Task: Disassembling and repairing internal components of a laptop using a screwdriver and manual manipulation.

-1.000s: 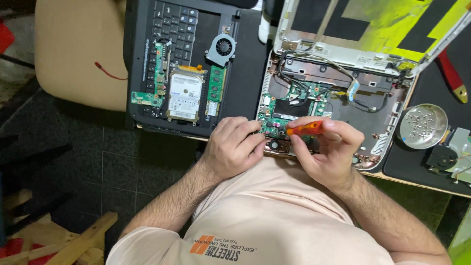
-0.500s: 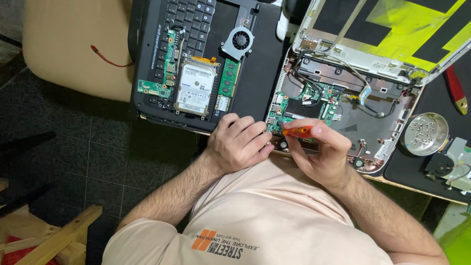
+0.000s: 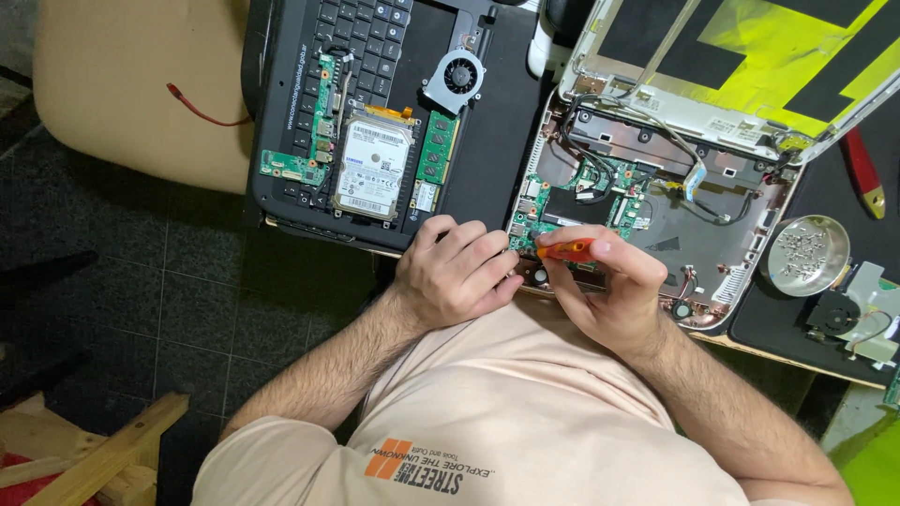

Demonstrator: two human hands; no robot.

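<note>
Orange-handled small screwdriver point(image 3: 565, 250) sat gripped in the right hand point(image 3: 609, 290), at the near edge of the opened laptop's green circuit board point(image 3: 586, 192); the left hand point(image 3: 455, 274), fingers curled and empty, rested just beside it.

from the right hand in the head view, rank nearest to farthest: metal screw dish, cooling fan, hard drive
From the right hand:
1. Metal screw dish, to its right.
2. Cooling fan and hard drive, up and to the left: too close to call.
</note>
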